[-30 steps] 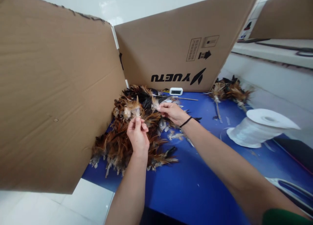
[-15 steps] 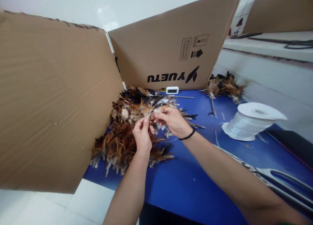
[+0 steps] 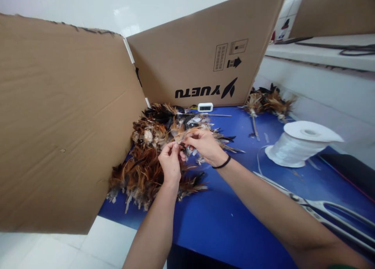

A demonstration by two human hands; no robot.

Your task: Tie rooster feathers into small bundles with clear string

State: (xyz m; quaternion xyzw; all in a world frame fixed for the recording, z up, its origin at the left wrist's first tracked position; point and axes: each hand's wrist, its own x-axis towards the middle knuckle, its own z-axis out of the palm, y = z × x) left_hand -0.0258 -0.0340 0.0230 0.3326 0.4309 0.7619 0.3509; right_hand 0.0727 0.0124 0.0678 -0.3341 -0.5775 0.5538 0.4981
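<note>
Over the feather pile (image 3: 143, 171) on the blue table (image 3: 216, 214), my two hands nearly touch at the fingertips. My left hand (image 3: 170, 159) pinches the lower end of some light brown feathers (image 3: 179, 134) between thumb and forefinger. My right hand (image 3: 202, 143), with a black band at the wrist, is closed at the same feathers, just to the right of my left thumb; an orange-brown feather shows at its fingertips. The exact grip between the fingers is too small to make out. Brown, black and whitish feathers lie behind and below both hands.
Cardboard panels (image 3: 58, 124) stand at the left and back. A small white display device (image 3: 205, 107) sits before the back panel. To the right are a white ribbon spool (image 3: 301, 144), large scissors (image 3: 307, 204) partly under my right forearm, and another feather bunch (image 3: 269, 101).
The right fingers have shifted slightly, and an orange-brown feather now shows above them. My left hand keeps its pinch. The whole view has moved a little.
</note>
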